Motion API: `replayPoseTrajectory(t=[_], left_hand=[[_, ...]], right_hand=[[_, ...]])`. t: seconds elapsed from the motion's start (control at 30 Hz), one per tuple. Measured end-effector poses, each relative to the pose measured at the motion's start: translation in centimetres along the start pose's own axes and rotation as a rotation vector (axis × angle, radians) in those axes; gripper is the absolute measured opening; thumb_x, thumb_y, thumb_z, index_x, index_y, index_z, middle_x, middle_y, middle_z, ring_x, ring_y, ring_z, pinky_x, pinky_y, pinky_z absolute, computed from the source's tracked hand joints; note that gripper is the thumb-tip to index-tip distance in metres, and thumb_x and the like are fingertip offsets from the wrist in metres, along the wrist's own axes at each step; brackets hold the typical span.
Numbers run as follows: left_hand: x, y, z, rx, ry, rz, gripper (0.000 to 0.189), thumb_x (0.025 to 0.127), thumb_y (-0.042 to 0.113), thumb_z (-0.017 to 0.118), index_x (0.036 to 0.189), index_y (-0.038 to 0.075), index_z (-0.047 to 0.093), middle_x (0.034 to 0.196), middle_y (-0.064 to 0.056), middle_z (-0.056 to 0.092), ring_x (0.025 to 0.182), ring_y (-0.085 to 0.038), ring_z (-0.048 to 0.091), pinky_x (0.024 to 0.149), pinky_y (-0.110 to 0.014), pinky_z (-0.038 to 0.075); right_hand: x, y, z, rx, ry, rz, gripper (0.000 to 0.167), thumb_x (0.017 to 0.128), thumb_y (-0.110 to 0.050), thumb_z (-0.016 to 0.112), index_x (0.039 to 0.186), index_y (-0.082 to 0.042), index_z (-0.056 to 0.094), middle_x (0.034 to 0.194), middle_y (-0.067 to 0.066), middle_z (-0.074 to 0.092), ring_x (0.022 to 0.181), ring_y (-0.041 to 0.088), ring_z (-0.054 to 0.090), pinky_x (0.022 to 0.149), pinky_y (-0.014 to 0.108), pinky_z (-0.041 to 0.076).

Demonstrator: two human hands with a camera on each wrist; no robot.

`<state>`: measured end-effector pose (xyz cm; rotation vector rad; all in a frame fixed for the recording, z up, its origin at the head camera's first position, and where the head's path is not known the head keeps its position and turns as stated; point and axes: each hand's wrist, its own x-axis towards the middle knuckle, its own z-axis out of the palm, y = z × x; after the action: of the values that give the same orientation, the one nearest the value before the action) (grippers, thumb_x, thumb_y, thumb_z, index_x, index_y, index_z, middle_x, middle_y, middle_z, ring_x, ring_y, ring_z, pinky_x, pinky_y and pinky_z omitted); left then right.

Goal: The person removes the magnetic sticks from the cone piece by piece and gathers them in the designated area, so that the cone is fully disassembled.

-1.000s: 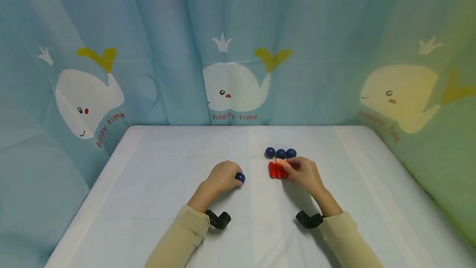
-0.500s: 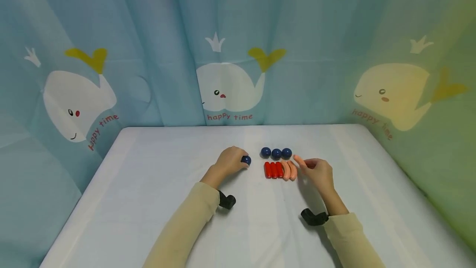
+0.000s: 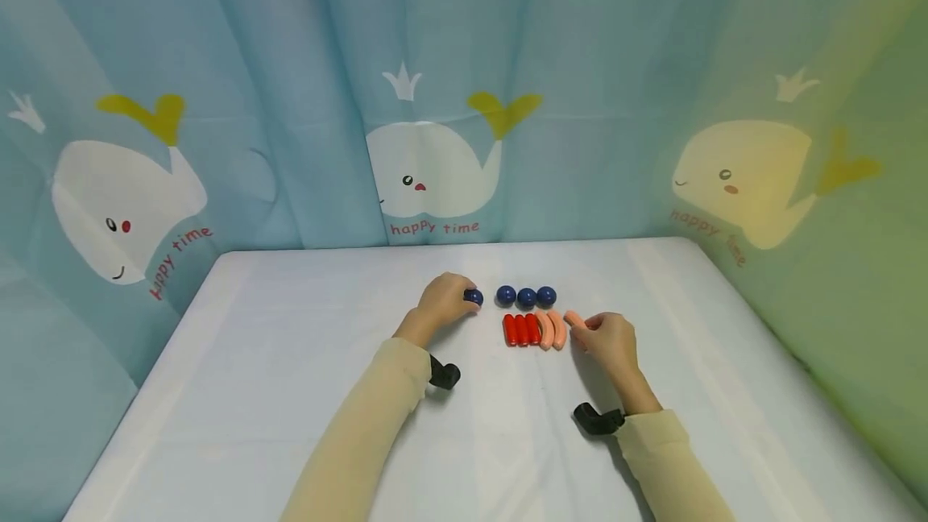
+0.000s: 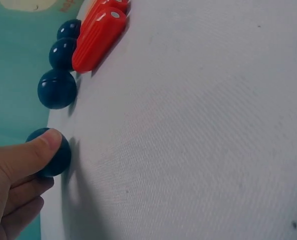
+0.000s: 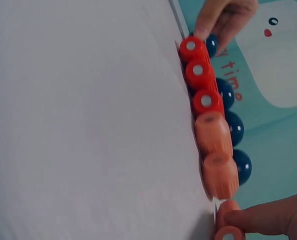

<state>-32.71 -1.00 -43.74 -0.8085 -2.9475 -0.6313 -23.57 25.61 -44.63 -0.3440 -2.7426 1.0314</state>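
My left hand (image 3: 444, 296) pinches a dark blue ball (image 3: 474, 297) between thumb and fingers, just left of a row of three matching blue balls (image 3: 526, 298). In the left wrist view the thumb lies over the held ball (image 4: 58, 156), a gap away from the nearest ball in the row (image 4: 57, 89). With thumb and fingertips my right hand (image 3: 611, 337) grips a curved pink toy sausage (image 3: 574, 319). It is just right of two other pink sausages (image 3: 557, 330), which lie beside three red toy sausages (image 3: 523, 330). The right wrist view shows the gripped sausage (image 5: 228, 212) beyond the row's end.
Everything lies on a white-covered table (image 3: 290, 425). Behind it hangs a blue-green curtain (image 3: 312, 143) printed with whales. Black wrist cameras (image 3: 445, 375) sit below both hands, over the cloth. The row of balls runs along the far side of the sausages.
My left hand has moved away from me with the blue ball, toward the ball row's left end. My right hand has carried the pink sausage from over the row to its right end.
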Motion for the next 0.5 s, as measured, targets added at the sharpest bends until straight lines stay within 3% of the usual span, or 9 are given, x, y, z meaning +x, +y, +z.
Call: replayPoseTrajectory(t=[0.5], left_hand=[[1.3, 0.7, 1.0, -0.128, 0.023, -0.095, 0.039, 0.081, 0.024, 0.072, 0.115, 0.006, 0.065, 0.116, -0.006, 0.062, 0.111, -0.022, 0.053, 0.095, -0.032, 0.038]], right_hand=[[-0.6, -0.7, 0.8, 0.014, 0.039, -0.052, 0.029, 0.086, -0.021, 0.061, 0.083, 0.007, 0.068, 0.069, 0.011, 0.063, 0.062, 0.022, 0.053, 0.051, 0.028, 0.040]])
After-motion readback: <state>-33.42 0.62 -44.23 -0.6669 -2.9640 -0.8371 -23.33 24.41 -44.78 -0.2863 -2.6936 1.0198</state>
